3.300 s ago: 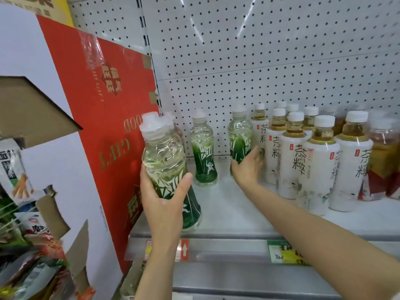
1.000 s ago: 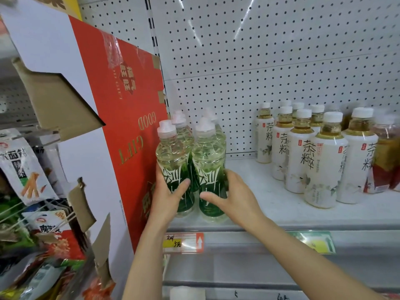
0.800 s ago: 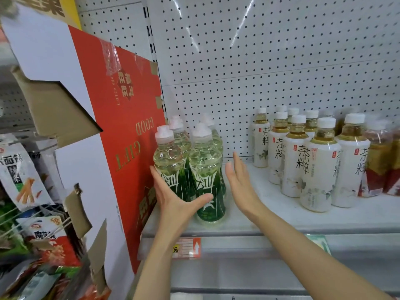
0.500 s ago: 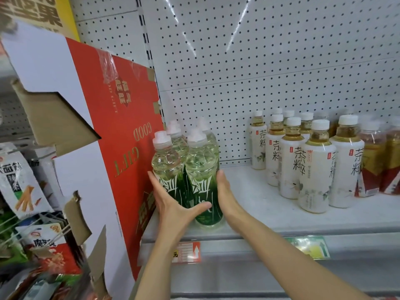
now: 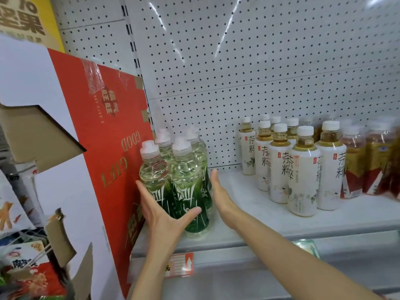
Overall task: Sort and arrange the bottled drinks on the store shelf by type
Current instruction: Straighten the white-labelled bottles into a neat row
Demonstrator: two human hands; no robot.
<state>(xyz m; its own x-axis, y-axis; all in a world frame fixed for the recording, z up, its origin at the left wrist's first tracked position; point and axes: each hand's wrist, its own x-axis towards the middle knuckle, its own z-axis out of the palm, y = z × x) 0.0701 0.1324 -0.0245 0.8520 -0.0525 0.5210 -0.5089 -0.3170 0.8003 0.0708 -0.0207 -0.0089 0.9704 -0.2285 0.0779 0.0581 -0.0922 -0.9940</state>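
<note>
Several clear bottles with green bamboo labels point(image 5: 184, 187) stand bunched together at the left end of the white shelf point(image 5: 249, 226). My left hand point(image 5: 164, 213) lies flat against the front-left of this cluster, thumb across the front bottle's base. My right hand point(image 5: 220, 195) is pressed flat against the cluster's right side, fingers straight. Neither hand grips a bottle. Further right stands a group of white-labelled tea bottles point(image 5: 303, 172) with white caps, and beyond them bottles with red and yellow labels point(image 5: 368, 167).
A red cardboard box panel point(image 5: 108, 148) leans against the shelf's left end, right beside the green bottles. Snack packets point(image 5: 26, 273) hang at the lower left. A pegboard wall point(image 5: 238, 72) backs the shelf. Price tags point(image 5: 179, 265) sit on the shelf's front rail.
The two separated green bottles have been brought to the left end and bunched with the others. Over the last second both hands opened and now press flat on the cluster's sides.
</note>
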